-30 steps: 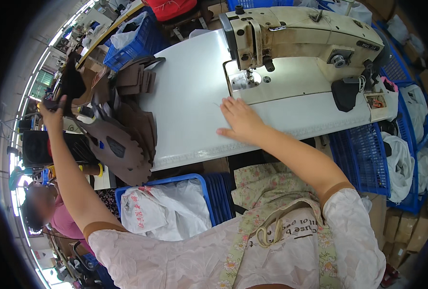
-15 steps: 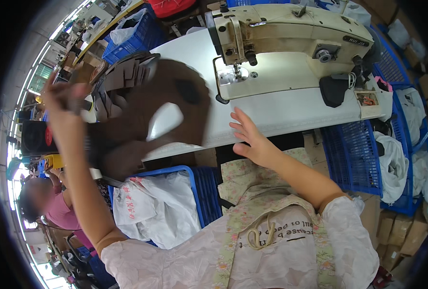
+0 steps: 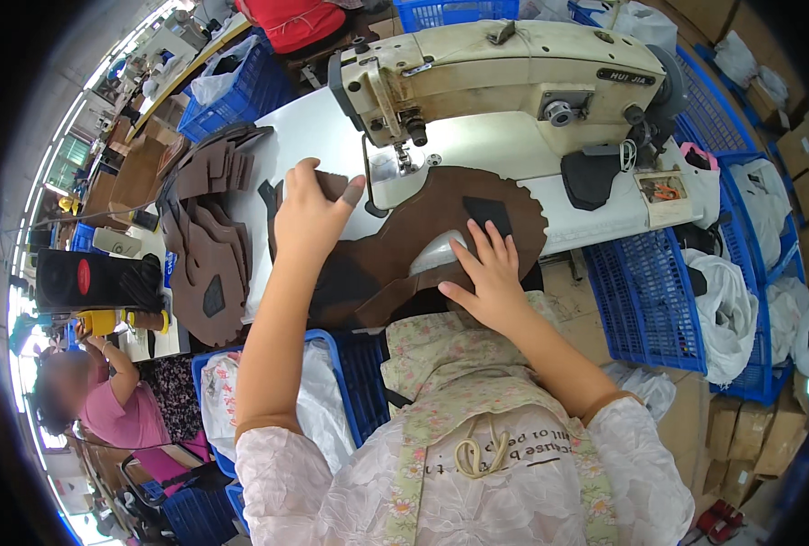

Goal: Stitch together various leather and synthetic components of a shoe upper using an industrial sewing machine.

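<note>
A flat dark brown cut piece [image 3: 395, 207] with a scalloped right end, an oval opening and black patches lies across the white table, just before the sewing machine [image 3: 504, 77]. Its left end is in the grip of my left hand [image 3: 311, 214], thumb and fingers bent around brown material; the hand covers part of it. My right hand [image 3: 493, 282] rests on the right part with fingers spread, beside the opening and below a black patch [image 3: 486, 216]. The machine's needle area [image 3: 404, 162] is just beyond the piece's far edge.
A pile of similar brown pieces [image 3: 206, 241] sits at the table's left end. Blue crates [image 3: 645, 305] with white bags stand to the right, and another blue crate [image 3: 350, 378] is below the table's front edge. A person in pink [image 3: 127, 400] is at the left.
The brown piece, blurred in the air at the left earlier, has come rightward and down onto the table. My left hand moved right with it; my right hand has come down onto it.
</note>
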`<state>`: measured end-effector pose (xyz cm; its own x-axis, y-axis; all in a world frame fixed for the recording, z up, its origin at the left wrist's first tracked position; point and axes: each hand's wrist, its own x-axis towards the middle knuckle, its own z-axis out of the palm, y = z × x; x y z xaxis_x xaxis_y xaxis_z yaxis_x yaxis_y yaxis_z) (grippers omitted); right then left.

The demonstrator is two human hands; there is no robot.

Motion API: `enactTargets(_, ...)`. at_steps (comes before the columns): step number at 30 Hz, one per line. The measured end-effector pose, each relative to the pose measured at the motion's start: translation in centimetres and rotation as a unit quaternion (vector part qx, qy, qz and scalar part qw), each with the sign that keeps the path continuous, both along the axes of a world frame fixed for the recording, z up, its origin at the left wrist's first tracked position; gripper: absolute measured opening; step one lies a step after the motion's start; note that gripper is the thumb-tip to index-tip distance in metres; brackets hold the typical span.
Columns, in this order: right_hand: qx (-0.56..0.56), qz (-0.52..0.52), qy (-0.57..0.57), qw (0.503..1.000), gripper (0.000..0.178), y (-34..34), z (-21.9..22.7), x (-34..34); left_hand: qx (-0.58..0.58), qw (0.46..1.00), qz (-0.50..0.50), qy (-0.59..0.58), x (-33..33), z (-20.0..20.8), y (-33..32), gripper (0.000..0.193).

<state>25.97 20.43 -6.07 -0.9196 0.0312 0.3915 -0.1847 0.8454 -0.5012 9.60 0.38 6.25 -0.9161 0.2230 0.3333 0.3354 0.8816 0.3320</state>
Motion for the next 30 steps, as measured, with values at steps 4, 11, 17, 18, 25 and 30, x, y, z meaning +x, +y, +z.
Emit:
enactTargets(4,0.054,-0.006,-0.018,0.998,0.065,0.9,-0.5,-0.6,-0.155,0.98,0.056,-0.11,-2.6,-1.6,2.0,0.067)
enactTargets(11,0.043,-0.005,-0.009,0.999,0.062,1.5,-0.3,-0.4,-0.243,0.932,-0.202,0.176,0.2,-4.3,3.2,0.055)
enactTargets(17,0.037,-0.005,-0.002,0.999,0.06,3.4,0.6,0.2,-0.246,0.916,-0.309,-0.063,2.8,-6.9,2.6,0.073)
enactTargets(18,-0.052,-0.005,-0.004,0.999,0.054,4.6,0.8,-0.1,-0.247,0.913,-0.311,-0.092,2.6,-7.4,2.7,0.076)
enactTargets(25,0.083,-0.432,0.086,0.894,0.051,14.7,1.2,-2.9,-0.196,0.905,-0.374,-0.043,0.7,-9.5,2.4,0.074)
enactTargets(30,0.027,-0.424,0.044,0.904,0.05,15.6,0.4,-3.3,-0.175,0.883,-0.435,-0.022,-1.1,-9.3,3.2,0.071)
